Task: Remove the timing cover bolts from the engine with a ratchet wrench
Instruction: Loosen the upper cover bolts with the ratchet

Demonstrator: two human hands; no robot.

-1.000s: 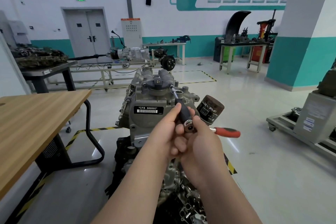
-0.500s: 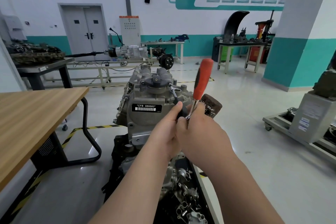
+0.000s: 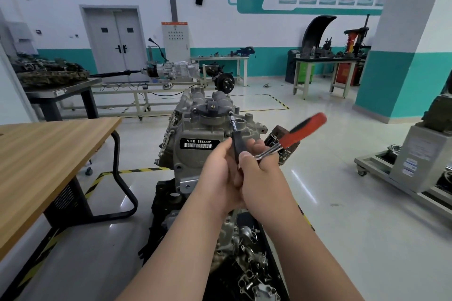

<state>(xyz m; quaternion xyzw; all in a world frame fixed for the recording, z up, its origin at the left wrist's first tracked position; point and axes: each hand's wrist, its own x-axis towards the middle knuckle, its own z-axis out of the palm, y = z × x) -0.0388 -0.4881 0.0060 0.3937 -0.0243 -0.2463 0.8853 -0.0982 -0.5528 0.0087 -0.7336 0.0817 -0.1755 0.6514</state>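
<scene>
My red-handled chrome ratchet wrench [image 3: 301, 132] slants up rightward, its black extension [image 3: 236, 145] reaching the top of the grey cast-metal engine [image 3: 195, 127].

White walls [image 3: 220, 19] with a teal lower band, a grey double door [image 3: 117, 41] far left, glossy pale floor [image 3: 342, 227], wooden desk [image 3: 44, 154] near left

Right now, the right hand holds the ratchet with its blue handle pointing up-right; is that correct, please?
Not quite: the head view shows the handle is red, not blue; the right hand does hold the ratchet, handle pointing up-right.
</scene>
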